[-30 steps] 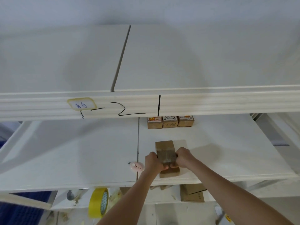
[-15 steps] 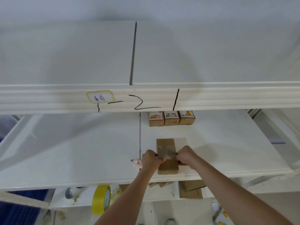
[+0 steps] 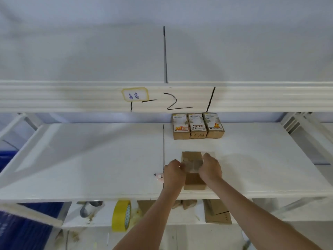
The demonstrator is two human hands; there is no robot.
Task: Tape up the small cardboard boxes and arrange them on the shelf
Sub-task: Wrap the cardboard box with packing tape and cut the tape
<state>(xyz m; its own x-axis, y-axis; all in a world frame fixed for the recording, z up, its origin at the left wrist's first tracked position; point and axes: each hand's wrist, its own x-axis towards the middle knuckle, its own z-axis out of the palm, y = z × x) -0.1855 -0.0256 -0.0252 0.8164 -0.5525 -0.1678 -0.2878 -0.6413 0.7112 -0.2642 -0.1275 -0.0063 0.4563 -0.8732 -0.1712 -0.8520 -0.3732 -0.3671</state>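
A small brown cardboard box (image 3: 193,180) lies near the front edge of the white shelf (image 3: 90,159). A strip of clear tape (image 3: 192,164) runs across its top. My left hand (image 3: 173,175) presses the box's left side with curled fingers on the tape. My right hand (image 3: 210,168) presses the tape down over the right side. Three taped boxes with labels (image 3: 198,126) stand in a row at the back of the shelf.
A pink cutter (image 3: 159,176) lies just left of my left hand. On the level below stand a yellow tape roll (image 3: 121,215), a silver tape roll (image 3: 89,209) and flat cardboard pieces (image 3: 217,212). The upper shelf's beam (image 3: 72,98) carries a handwritten label.
Both hands stayed on the box, smoothing the tape; the right hand has slid further up over the top. My view has shifted, so the shelf sits more to the right in frame.
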